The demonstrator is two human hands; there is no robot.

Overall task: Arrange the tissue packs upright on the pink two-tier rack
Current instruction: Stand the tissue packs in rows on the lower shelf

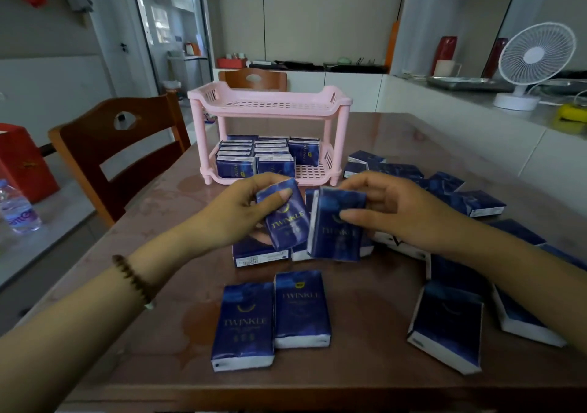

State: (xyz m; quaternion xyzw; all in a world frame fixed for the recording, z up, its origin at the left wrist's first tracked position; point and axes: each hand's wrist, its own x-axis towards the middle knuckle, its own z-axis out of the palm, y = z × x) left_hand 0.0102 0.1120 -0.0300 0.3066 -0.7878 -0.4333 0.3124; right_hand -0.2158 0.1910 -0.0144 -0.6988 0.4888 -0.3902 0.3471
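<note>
The pink two-tier rack point(270, 103) stands at the far middle of the brown table point(374, 377). Its top tier is bare; on the lower tier several dark blue tissue packs point(254, 158) stand upright in rows, with the right front part uncovered. My left hand point(241, 209) grips one blue tissue pack point(286, 219) just in front of the rack. Beside it, my right hand point(390, 206) grips another blue pack point(338, 225), held upright. Two packs point(270, 314) lie flat near me, and several more lie loose on the right point(444, 323).
A wooden chair point(117, 146) stands at the table's left side, another behind the rack. A water bottle point(17, 209) and a red box point(22, 162) sit on the left ledge. A white fan point(533, 63) stands on the counter at the right.
</note>
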